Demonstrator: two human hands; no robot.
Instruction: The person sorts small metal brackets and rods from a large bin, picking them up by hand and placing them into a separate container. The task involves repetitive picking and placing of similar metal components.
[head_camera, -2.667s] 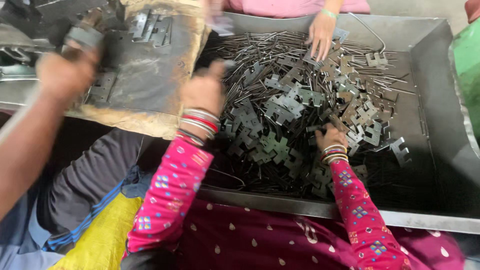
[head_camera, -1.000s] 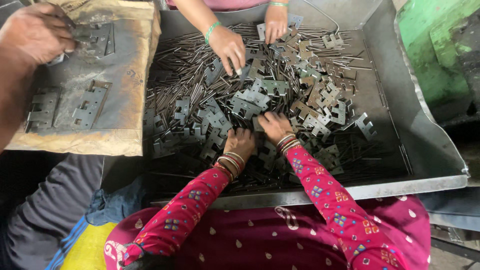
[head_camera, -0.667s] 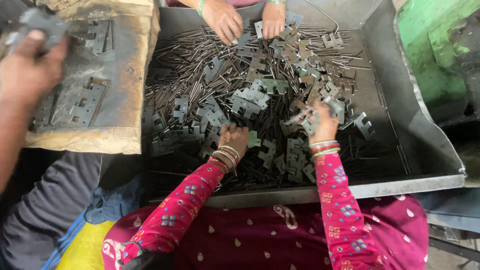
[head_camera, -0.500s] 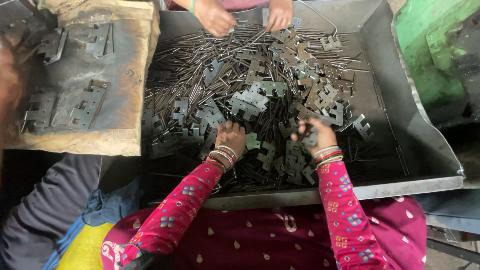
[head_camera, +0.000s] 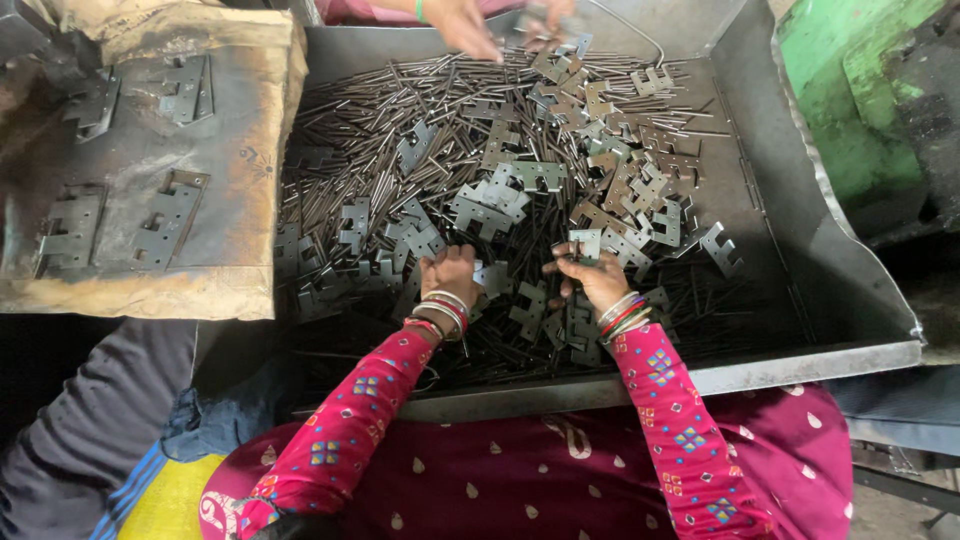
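Seemingly right hand (head_camera: 597, 280) pinches a hinge plate (head_camera: 585, 243); left hand (head_camera: 449, 276) rests on pins (head_camera: 350, 110).

Right hand (head_camera: 592, 279): now lifting one plate (head_camera: 585, 243) off pile. Left hand (head_camera: 450, 275): shifted slightly, flat on plates.

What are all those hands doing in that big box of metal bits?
A person in pink patterned sleeves has both hands in a big grey metal tray heaped with thin dark metal pins and flat notched metal plates. The right hand pinches one small plate; the left hand rests on the pile. Another person's hand reaches in from the far side.
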